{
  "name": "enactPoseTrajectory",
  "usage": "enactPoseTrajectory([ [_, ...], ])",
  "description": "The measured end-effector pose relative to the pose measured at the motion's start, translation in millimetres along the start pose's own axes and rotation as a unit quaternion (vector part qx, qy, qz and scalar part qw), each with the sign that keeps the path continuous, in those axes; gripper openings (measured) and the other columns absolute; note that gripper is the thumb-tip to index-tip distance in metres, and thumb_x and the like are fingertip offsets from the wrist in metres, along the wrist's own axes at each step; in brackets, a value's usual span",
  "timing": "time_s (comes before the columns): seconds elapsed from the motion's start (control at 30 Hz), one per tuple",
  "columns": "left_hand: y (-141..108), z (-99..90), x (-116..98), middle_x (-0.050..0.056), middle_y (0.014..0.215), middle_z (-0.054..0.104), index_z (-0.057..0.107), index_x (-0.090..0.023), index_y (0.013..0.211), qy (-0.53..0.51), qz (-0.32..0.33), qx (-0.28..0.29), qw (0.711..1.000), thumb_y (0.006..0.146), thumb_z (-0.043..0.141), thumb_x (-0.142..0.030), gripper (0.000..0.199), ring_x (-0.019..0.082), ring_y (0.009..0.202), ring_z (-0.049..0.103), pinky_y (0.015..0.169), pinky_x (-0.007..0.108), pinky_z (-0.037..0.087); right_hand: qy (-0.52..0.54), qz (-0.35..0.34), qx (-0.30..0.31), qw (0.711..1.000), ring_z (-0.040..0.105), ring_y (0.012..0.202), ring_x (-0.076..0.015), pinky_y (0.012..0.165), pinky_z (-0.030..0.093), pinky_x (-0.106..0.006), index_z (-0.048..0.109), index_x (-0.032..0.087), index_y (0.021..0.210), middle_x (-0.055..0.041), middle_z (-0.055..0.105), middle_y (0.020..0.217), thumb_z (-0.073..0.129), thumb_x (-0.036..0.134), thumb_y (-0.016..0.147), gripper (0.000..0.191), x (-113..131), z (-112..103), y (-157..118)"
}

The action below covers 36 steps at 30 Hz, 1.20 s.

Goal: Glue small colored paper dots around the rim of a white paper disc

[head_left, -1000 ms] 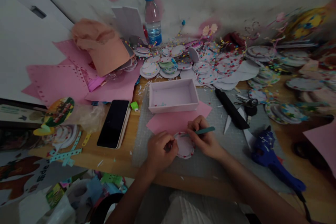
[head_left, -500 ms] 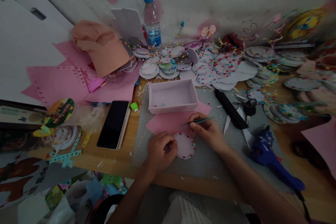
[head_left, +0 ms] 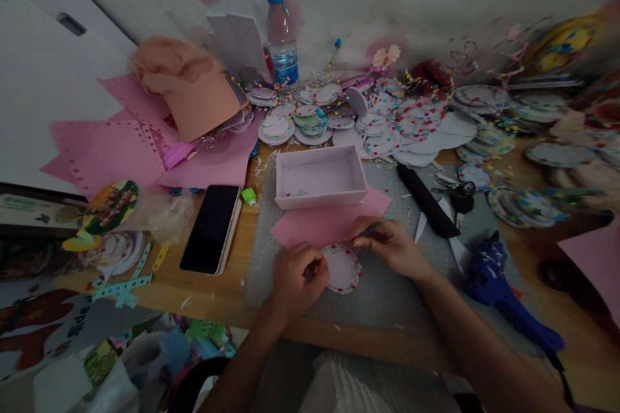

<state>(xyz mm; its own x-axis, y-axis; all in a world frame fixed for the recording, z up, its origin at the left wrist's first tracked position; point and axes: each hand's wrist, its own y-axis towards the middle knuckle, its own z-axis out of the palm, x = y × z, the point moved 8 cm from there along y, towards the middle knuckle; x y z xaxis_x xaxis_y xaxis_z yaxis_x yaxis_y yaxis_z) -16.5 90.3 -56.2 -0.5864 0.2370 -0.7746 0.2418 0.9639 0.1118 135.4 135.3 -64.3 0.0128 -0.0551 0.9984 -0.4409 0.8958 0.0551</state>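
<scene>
A round white paper disc (head_left: pixel 343 271) with red dots round its edge lies on the grey cutting mat (head_left: pixel 387 310). At its left edge my left hand (head_left: pixel 299 276) is closed, thumb and finger pinching the rim. My right hand (head_left: pixel 390 246) is closed round thin tweezers (head_left: pixel 372 228), their tip over the disc's upper right edge. Beneath the tweezers and beyond the disc is a sheet of pink paper (head_left: pixel 295 226). The open white box (head_left: pixel 322 197) stands on the far part of that sheet, with a few tiny bits inside.
A blue glue gun (head_left: pixel 508 310), a black-handled tool (head_left: pixel 426 200) and keys (head_left: pixel 460 193) lie to the right. On the left are a phone (head_left: pixel 210 229) and a peach cap (head_left: pixel 188 90). Stacks of decorated discs (head_left: pixel 378 132) and a water bottle (head_left: pixel 282 39) line the back.
My right hand has brought the tweezers down and nearer, from over the pink paper to the disc's edge. My left hand stays on the disc.
</scene>
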Motion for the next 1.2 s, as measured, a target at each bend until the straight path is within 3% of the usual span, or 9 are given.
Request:
enactPoseTrajectory([
  [1.2, 0.5, -0.4, -1.7, -0.003, 0.058, 0.047, 0.050, -0.018, 0.062, 0.019, -0.001, 0.002, 1.000, 0.079, 0.051, -0.013, 0.018, 0.011, 0.057, 0.044, 0.056, 0.024, 0.031, -0.034, 0.009, -0.005, 0.999, 0.064, 0.071, -0.0161, 0.063, 0.051, -0.028, 0.069, 0.022, 0.080, -0.0032, 0.070, 0.077, 0.066, 0.034, 0.081, 0.013, 1.2, 0.1, -1.2],
])
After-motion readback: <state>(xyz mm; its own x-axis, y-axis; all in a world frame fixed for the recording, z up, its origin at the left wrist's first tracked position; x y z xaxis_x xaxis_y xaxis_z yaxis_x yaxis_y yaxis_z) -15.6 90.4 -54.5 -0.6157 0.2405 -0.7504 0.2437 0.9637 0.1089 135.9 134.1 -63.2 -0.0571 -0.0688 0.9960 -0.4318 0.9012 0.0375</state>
